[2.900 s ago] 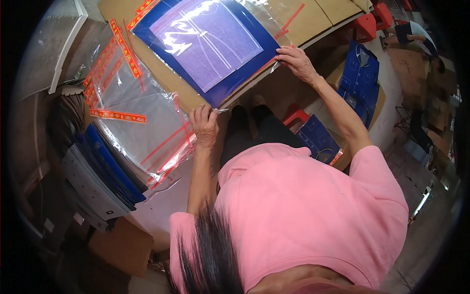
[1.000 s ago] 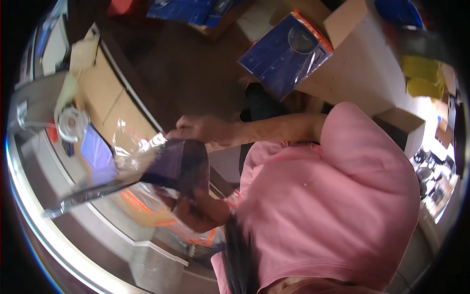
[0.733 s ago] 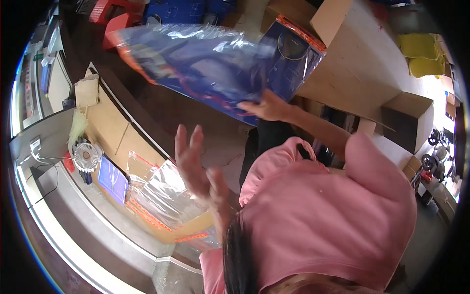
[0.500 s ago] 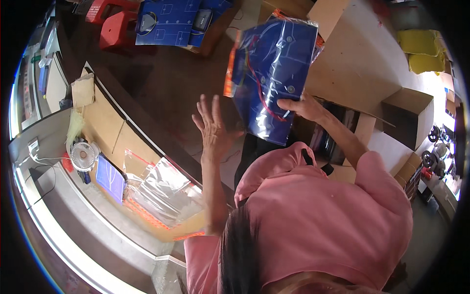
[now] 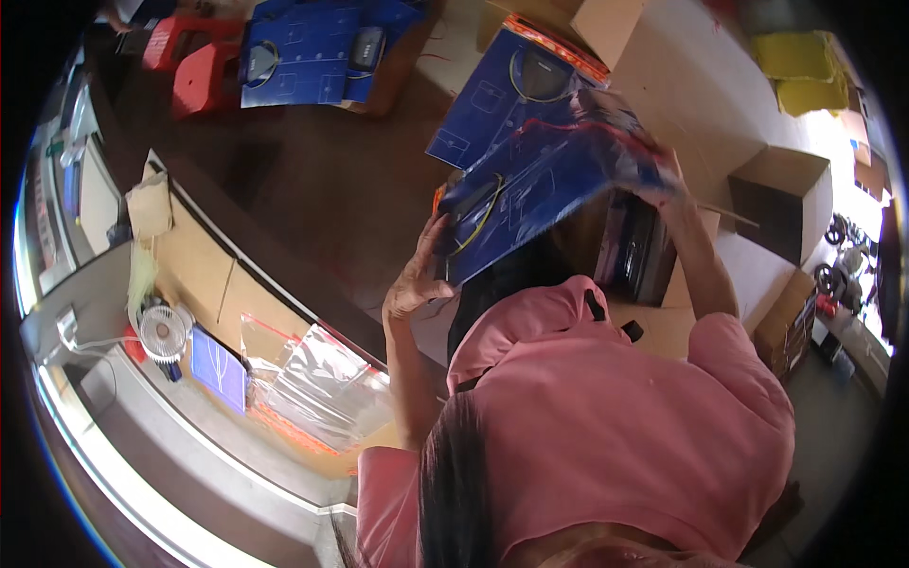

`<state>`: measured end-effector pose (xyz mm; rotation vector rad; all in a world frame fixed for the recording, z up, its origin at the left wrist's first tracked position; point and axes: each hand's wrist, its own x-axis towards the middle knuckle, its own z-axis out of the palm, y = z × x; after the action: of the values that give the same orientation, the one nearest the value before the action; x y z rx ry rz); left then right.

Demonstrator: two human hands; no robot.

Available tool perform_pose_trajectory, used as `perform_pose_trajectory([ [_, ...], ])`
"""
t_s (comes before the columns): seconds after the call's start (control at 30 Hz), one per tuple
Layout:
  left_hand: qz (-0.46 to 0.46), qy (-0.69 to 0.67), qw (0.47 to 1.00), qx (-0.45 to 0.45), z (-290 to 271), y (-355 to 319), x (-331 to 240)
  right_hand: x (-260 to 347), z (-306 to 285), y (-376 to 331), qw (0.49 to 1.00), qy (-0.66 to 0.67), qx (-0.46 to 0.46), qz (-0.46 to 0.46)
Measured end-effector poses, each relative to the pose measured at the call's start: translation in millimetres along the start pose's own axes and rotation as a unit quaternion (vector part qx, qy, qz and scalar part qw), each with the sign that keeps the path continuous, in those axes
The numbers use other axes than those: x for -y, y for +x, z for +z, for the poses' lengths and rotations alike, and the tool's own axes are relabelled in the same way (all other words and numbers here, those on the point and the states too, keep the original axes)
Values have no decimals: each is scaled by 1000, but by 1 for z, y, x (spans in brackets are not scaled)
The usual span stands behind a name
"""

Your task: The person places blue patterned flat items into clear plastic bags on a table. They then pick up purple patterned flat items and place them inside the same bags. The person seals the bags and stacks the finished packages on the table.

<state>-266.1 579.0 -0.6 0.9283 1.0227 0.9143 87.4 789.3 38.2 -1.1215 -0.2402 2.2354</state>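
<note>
A blue printed package (image 5: 554, 180) in clear plastic, with a red cord and a yellow cord on it, is held between my hands in front of me. It bends and tilts, with its right side raised. My right hand (image 5: 670, 180), partly blurred, grips the right end. At the left edge is my left hand (image 5: 419, 270), its fingers curled against the plastic and its thumb spread below. Just beyond lies another blue package (image 5: 488, 99) with a dark grey piece, a yellow cord and an orange-edged bag.
Several blue packages (image 5: 303, 62) lie at the far left beside red stools (image 5: 204, 80). A bench on the left holds clear bags (image 5: 322, 388), a blue sheet (image 5: 218, 369) and a small fan (image 5: 164, 331). An open carton (image 5: 781, 199) and yellow bundles (image 5: 800, 71) are at right.
My left hand has come to the package's left edge. My right hand has moved right, and the package has tilted and bent. Another blue package now shows beyond it.
</note>
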Motion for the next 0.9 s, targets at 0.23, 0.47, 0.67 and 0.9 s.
perform_pose_trajectory([
  [0.23,-146,101,978,-112,8,50,14,23,44,41,978,162,-74,107],
  [0.47,-58,101,975,-191,-66,128,66,74,46,105,995,-32,79,44],
  [0.67,-70,-76,985,-141,-103,198,83,56,-70,166,871,-454,-185,-13],
  [0.9,-73,-196,978,16,-33,202,-30,-53,-165,178,935,-77,-309,155],
])
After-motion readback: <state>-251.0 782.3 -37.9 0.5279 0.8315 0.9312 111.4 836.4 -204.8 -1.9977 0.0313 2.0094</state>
